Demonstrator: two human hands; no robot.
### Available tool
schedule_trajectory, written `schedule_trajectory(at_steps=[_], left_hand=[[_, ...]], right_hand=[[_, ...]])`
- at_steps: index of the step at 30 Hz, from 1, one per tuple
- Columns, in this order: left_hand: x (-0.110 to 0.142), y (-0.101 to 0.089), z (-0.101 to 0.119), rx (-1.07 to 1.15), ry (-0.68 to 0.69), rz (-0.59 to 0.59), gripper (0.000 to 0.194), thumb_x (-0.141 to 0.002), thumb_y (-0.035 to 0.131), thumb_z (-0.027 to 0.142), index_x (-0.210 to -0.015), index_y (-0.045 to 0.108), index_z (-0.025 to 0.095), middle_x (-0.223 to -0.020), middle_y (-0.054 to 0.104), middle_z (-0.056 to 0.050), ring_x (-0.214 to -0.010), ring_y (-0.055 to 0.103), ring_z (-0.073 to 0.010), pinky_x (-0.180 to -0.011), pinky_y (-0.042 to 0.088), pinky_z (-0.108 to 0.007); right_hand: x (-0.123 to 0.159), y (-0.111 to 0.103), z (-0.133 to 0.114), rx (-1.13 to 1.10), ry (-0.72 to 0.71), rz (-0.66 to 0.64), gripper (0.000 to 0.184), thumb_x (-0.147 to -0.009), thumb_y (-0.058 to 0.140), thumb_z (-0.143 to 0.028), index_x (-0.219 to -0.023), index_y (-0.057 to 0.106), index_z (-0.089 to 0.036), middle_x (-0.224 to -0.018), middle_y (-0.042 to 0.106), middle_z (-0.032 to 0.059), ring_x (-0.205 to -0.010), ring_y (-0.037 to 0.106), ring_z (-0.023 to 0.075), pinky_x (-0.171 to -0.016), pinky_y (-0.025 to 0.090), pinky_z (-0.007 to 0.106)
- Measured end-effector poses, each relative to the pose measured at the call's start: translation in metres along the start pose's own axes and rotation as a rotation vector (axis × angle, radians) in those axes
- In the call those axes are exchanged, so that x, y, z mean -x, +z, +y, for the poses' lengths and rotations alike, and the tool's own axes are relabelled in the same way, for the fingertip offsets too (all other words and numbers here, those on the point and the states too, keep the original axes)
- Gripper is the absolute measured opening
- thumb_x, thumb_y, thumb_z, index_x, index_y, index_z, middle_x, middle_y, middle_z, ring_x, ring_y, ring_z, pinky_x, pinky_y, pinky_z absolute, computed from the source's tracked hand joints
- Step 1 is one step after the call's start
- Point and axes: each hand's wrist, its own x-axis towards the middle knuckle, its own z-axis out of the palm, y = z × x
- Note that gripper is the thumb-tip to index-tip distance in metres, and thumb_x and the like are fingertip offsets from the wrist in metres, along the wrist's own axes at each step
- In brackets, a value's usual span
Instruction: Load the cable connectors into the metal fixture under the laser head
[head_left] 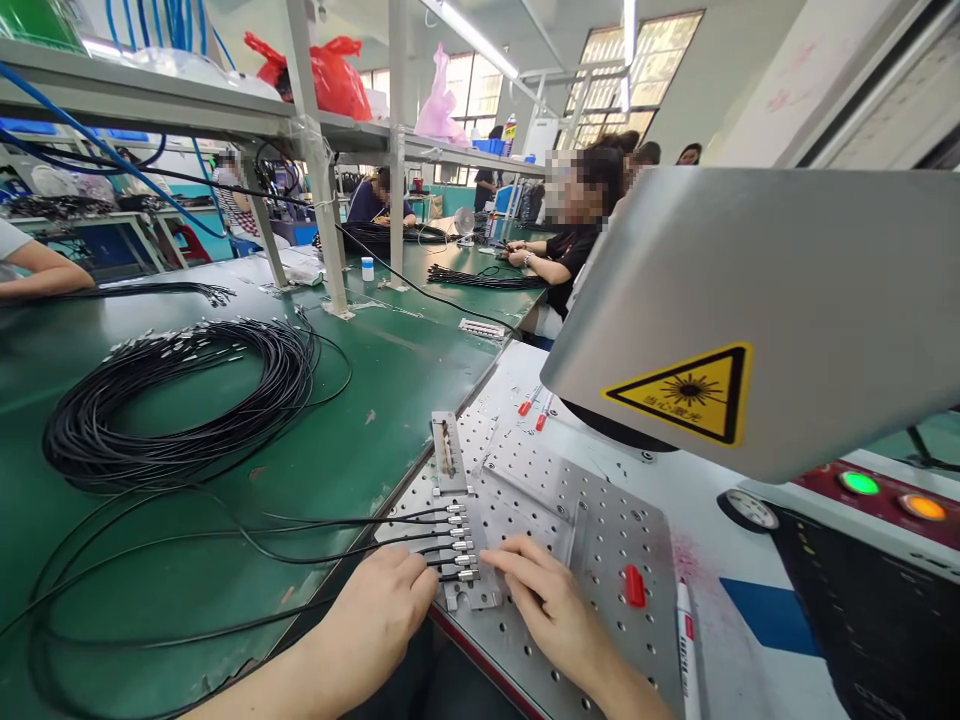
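Several black cables [330,555] with silver metal connectors [459,533] lie side by side in a metal fixture [475,597] on a perforated plate. My left hand [386,605] is closed, its fingers pinching a black cable just behind the connector nearest me. On the other side, my right hand [551,600] has its fingers stretched out and apart. Its index fingertip is at the connector ends, but I cannot tell whether it touches them. The pinched part of the cable is partly hidden by my left fingers.
A large coil of black cables [187,400] lies on the green table [382,395]. The laser machine's grey head [757,290] overhangs the perforated plate [517,620]. A red cap [634,586] and a white marker [686,640] lie to the right. A co-worker [577,240] sits farther back.
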Motion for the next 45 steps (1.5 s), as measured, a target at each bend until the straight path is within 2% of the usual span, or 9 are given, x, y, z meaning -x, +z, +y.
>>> schedule_trajectory(at_steps=[3,7,13,17,22,25,33,40,45], left_hand=[[-0.004,-0.001,0.001,-0.063,0.026,-0.006,0.019,-0.075,0.036,0.002,-0.077,0.043,0.019,-0.075,0.049,0.000,-0.065,0.043,-0.0171,-0.062,0.037,-0.030],[-0.006,0.003,-0.001,-0.096,0.073,0.000,0.026,-0.079,0.039,0.009,-0.103,0.043,0.018,-0.077,0.051,0.000,-0.066,0.044,-0.0171,-0.061,0.036,-0.030],[-0.005,0.010,-0.001,-0.194,0.125,-0.024,0.036,-0.080,0.044,0.018,-0.115,0.039,0.013,-0.082,0.054,-0.004,-0.069,0.045,-0.0181,-0.058,0.032,-0.032],[-0.009,0.002,0.004,-0.184,0.095,-0.042,0.030,-0.079,0.047,0.023,-0.108,0.045,0.014,-0.084,0.052,-0.005,-0.075,0.044,-0.0196,-0.058,0.031,-0.032],[-0.014,-0.009,0.001,-0.134,0.057,-0.050,0.019,-0.081,0.046,0.023,-0.099,0.048,0.018,-0.090,0.050,-0.004,-0.079,0.044,-0.0206,-0.063,0.035,-0.034],[-0.017,-0.008,-0.004,-0.163,0.044,-0.050,0.011,-0.081,0.045,0.015,-0.090,0.050,0.017,-0.082,0.052,-0.004,-0.074,0.046,-0.0194,-0.063,0.037,-0.033],[-0.033,0.001,-0.001,-0.318,0.115,-0.089,0.004,-0.074,0.052,0.011,-0.076,0.055,0.013,-0.069,0.054,-0.007,-0.064,0.048,-0.0217,-0.052,0.039,-0.033],[-0.038,0.009,-0.006,-0.308,0.230,-0.106,0.005,-0.074,0.051,0.015,-0.078,0.053,0.012,-0.067,0.052,-0.006,-0.061,0.046,-0.0193,-0.052,0.036,-0.031],[-0.039,0.006,-0.004,-0.314,0.266,-0.129,0.009,-0.075,0.048,0.015,-0.080,0.054,0.011,-0.069,0.053,-0.007,-0.062,0.046,-0.0196,-0.053,0.038,-0.031]], right_hand=[[0.003,-0.002,-0.005,0.147,-0.078,-0.057,0.038,-0.083,0.028,-0.007,-0.103,0.056,-0.024,-0.094,0.051,0.0061,-0.090,0.049,0.0176,-0.078,0.043,0.035],[0.005,-0.002,-0.011,0.331,-0.108,-0.070,0.042,-0.079,0.028,-0.001,-0.102,0.056,-0.022,-0.088,0.051,0.0073,-0.083,0.048,0.0199,-0.072,0.045,0.036],[0.001,0.002,-0.015,0.390,-0.111,-0.009,0.039,-0.075,0.034,0.000,-0.094,0.058,-0.023,-0.081,0.054,0.0051,-0.078,0.050,0.0193,-0.068,0.045,0.033],[0.000,0.002,-0.020,0.418,-0.072,-0.011,0.038,-0.073,0.035,0.001,-0.088,0.060,-0.023,-0.078,0.054,0.0038,-0.075,0.051,0.0180,-0.067,0.046,0.031],[0.008,0.016,-0.026,0.582,-0.038,0.004,0.063,-0.065,0.035,0.004,-0.120,0.045,-0.025,-0.092,0.056,0.0098,-0.084,0.054,0.0219,-0.071,0.049,0.038],[0.011,0.032,-0.027,0.734,-0.018,0.084,0.072,-0.056,0.040,0.003,-0.121,0.045,-0.027,-0.100,0.057,0.0126,-0.091,0.054,0.0266,-0.073,0.050,0.041],[0.009,0.047,-0.024,0.753,0.059,0.195,0.061,-0.056,0.041,0.002,-0.109,0.057,-0.024,-0.094,0.061,0.0130,-0.087,0.056,0.0275,-0.072,0.052,0.041],[0.015,0.060,-0.006,0.820,-0.052,0.238,0.055,-0.063,0.044,-0.005,-0.115,0.052,-0.021,-0.098,0.058,0.0173,-0.093,0.053,0.0334,-0.068,0.051,0.041],[0.013,0.058,-0.008,0.839,-0.095,0.232,0.050,-0.065,0.045,-0.008,-0.112,0.054,-0.019,-0.096,0.059,0.0174,-0.088,0.054,0.0314,-0.069,0.051,0.040]])
